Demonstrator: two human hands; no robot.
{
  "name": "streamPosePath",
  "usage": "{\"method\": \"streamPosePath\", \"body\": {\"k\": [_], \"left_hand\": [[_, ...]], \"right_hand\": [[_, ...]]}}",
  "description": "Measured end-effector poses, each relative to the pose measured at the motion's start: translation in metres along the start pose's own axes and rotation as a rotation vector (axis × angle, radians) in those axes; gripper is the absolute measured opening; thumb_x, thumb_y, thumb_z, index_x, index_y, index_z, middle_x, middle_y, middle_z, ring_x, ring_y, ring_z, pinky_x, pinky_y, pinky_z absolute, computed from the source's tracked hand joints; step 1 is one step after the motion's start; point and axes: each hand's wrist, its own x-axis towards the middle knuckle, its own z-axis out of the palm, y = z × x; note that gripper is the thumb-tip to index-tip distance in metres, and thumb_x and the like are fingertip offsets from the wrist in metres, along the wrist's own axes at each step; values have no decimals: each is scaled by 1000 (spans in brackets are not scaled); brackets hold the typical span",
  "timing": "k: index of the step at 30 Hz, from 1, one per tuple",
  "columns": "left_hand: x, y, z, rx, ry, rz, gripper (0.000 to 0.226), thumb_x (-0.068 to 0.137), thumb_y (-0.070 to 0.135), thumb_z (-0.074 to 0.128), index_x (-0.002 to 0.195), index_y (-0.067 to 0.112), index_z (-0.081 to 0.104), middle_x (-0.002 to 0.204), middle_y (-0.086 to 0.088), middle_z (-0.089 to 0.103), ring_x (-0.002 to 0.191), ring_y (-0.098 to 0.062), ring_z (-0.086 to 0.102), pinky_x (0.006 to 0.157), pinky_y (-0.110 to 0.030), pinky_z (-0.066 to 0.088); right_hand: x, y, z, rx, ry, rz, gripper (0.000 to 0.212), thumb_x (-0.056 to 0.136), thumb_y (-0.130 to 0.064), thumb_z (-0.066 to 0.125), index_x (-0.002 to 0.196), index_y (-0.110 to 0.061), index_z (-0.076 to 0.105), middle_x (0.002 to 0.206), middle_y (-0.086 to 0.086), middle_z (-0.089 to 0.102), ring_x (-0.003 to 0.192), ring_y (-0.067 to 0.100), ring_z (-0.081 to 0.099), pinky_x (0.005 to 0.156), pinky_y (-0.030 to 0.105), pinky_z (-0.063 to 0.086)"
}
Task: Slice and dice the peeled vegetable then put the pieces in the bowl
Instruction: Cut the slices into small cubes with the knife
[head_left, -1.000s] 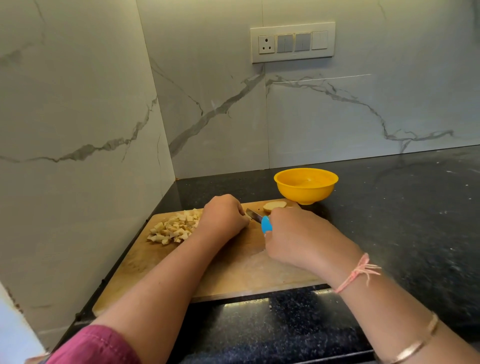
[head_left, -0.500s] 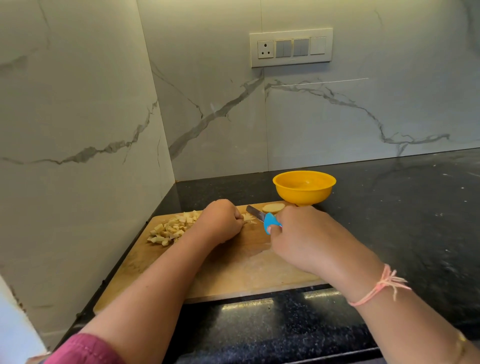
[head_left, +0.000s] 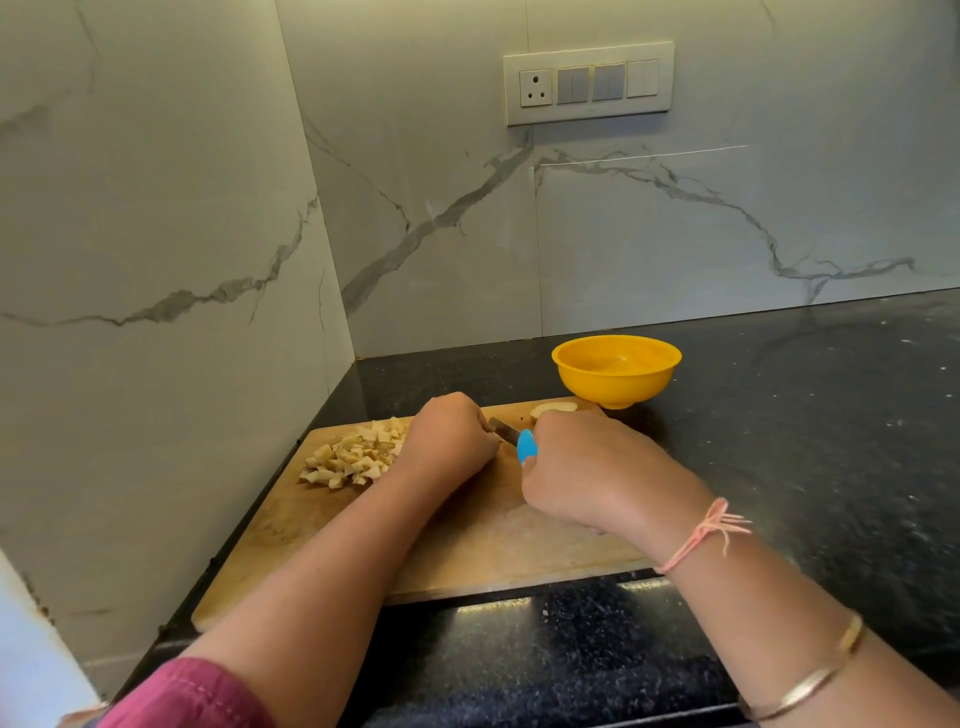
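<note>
Fingers of the right hand (head_left: 587, 478) are wrapping the knife (head_left: 524, 447) handle; those of the left hand (head_left: 447, 441) are curling, whatever they hold hidden. Diced pieces (head_left: 353, 457) are lying on the board (head_left: 467, 545) beside it, one slice (head_left: 553, 409) near the bowl (head_left: 616, 384).

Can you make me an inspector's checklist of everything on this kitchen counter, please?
Surface: black speckled counter with a wooden cutting board on it.
Job's things: diced pieces piled on the board's left side; one slice at its far edge; yellow bowl just beyond the board, no pieces seen inside; knife with a blue handle.
Clutter: nothing seen.
Hands: right hand grips the knife; left hand lies curled on the board beside the blade, and what is under it is hidden.
Cables: nothing seen.
Surroundings: marble-look walls meeting in a corner; switch panel with a socket.
</note>
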Motion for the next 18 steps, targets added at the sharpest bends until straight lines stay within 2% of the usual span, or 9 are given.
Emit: {"method": "streamPosePath", "body": {"k": [2, 6, 9, 11, 13, 18], "left_hand": [[-1, 1, 1, -4, 9, 6, 20, 93, 20, 57, 105, 12, 71, 89, -3, 68, 79, -13, 63, 69, -21, 52], [-3, -1, -1, 9, 15, 32, 23, 95, 18, 55, 112, 13, 70, 94, -1, 66, 79, -11, 60, 76, -23, 53], [-3, -4, -4, 18, -13, 48, 26, 95, 20, 55, 118, 15, 67, 89, 3, 61, 71, -9, 55, 76, -23, 53], [-3, -6, -6, -10, -19, 54, 34, 94, 21, 59, 128, 18, 59, 95, 3, 62, 66, -8, 56, 68, -20, 53], [-2, -7, -7, -70, -6, 43, 45, 91, 21, 63, 134, 21, 49, 104, 2, 63, 65, -10, 60, 60, -19, 54], [-2, -8, -5, -130, 23, 23, 44, 88, 19, 67, 123, 20, 41, 102, -1, 63, 71, -14, 64, 61, -24, 56]], "right_hand": [[-9, 4, -3, -19, -17, -24, 20, 97, -27, 43, 113, -17, 49, 70, -5, 38, 56, 8, 42, 48, 19, 35], [-26, 8, -9, -68, -49, -36, 23, 96, -31, 43, 114, -19, 52, 71, -8, 42, 76, 12, 52, 66, 26, 44], [-28, 11, -12, -73, -16, -31, 20, 96, -32, 42, 109, -21, 54, 70, -7, 42, 67, 9, 46, 54, 22, 35], [-26, 12, -13, -40, 40, -11, 21, 96, -31, 42, 106, -18, 55, 69, -5, 43, 63, 8, 43, 49, 23, 31], [-22, 12, -12, -6, 79, 4, 24, 96, -29, 42, 112, -16, 56, 69, -6, 43, 63, 8, 43, 49, 22, 31], [-6, 3, -2, 24, 90, -11, 22, 97, -27, 42, 109, -16, 56, 68, -5, 42, 69, 11, 47, 49, 20, 31]]}}
